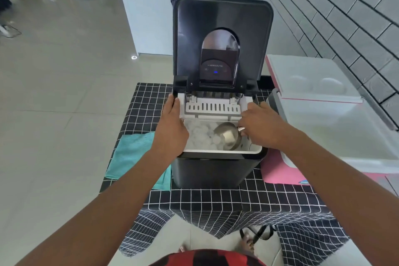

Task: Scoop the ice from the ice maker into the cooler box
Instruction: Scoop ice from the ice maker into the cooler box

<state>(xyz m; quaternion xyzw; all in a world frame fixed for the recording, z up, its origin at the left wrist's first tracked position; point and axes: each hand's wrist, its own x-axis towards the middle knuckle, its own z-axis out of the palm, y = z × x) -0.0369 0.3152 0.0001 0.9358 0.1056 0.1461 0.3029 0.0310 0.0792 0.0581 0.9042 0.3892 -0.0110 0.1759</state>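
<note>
A: Inside the ice maker (218, 170), in the white bin under the raised lid (222, 36), sits the ice (199, 135): a pile of pale, rounded pieces filling the left and middle of the bin.

B: And the scoop (226, 136)?

A: To the right of the pile, still within the ice maker. It's a steel bowl lying open side up, with what looks like one piece in it. Its long axis runs across the ice maker, bowl toward the pile, handle toward the right wall.

B: Who has hold of it?

A: The right hand (262, 127) is curled around the handle end; the fingers hide most of the handle. The left hand (172, 127) rests with straight fingers on the ice maker's left rim, steadying it, grasping nothing.

B: How will it all handle?

A: I'd judge the ice light, hard, wet and slippery, apt to slide out if the bowl tips. The scoop is stiff, so it should push into the pile well. Best held by the handle, bowl kept level.

B: The cooler (336, 127)?

A: Just right of the ice maker, lid open, on the same tabletop (216, 201).
</note>
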